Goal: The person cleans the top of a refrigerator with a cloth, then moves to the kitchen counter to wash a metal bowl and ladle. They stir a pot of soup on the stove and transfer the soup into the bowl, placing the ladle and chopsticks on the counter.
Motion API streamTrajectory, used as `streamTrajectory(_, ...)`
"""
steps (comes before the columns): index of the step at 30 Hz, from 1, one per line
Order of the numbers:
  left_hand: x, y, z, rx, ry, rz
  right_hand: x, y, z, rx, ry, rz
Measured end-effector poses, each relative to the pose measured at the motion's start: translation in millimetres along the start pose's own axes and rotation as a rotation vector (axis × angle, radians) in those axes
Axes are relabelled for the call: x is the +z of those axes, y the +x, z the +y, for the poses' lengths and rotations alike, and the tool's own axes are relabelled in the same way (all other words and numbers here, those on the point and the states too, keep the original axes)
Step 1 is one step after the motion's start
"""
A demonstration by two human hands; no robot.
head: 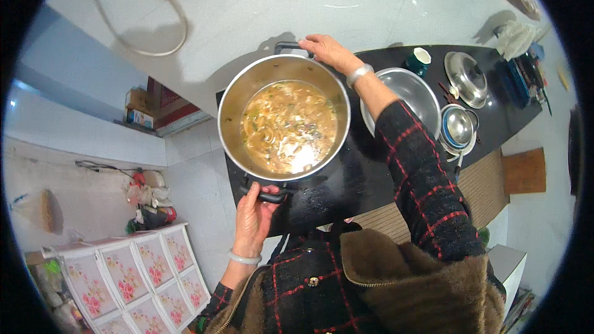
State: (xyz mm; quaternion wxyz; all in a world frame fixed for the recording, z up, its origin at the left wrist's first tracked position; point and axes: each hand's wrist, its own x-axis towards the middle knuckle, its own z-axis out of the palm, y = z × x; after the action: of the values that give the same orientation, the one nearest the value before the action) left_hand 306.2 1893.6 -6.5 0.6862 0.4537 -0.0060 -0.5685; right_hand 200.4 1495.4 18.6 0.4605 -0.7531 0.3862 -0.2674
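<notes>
A large metal stockpot [226, 148] stands on the black countertop [366, 181], filled partway with a brownish noodle soup [290, 123] that reflects a bright glare. My left hand [254, 215] grips the black near handle [271, 196] from below, with the thumb over it. Across the pot, my right hand [332, 53] holds the far handle [287, 46], which is partly hidden by the fingers. My right forearm passes over a wide steel basin [408, 90], covering part of its rim.
Right of the basin are a dark green cup [420, 60], a domed steel lid [466, 79] and stacked bowls [459, 127]. A white wall [260, 0] rises behind the pot, with a plugged-in cable [183, 18]. A floral drawer cabinet [130, 273] stands at the lower left.
</notes>
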Motion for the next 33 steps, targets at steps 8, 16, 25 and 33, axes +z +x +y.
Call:
streamTrajectory(8,-15,7,24,0.102,0.083,-0.107,-1,0,15,0.226,-0.084,-0.002)
streamTrajectory(16,-33,60,70,0.219,0.023,-0.052,-35,-132,-4,0.410,0.101,0.094)
streamTrajectory(25,20,89,128,0.145,0.245,-0.263,-27,-251,21,0.558,0.732,0.270)
streamTrajectory(33,103,100,157,0.054,0.484,-0.250,-27,-297,23,0.557,1.089,0.336)
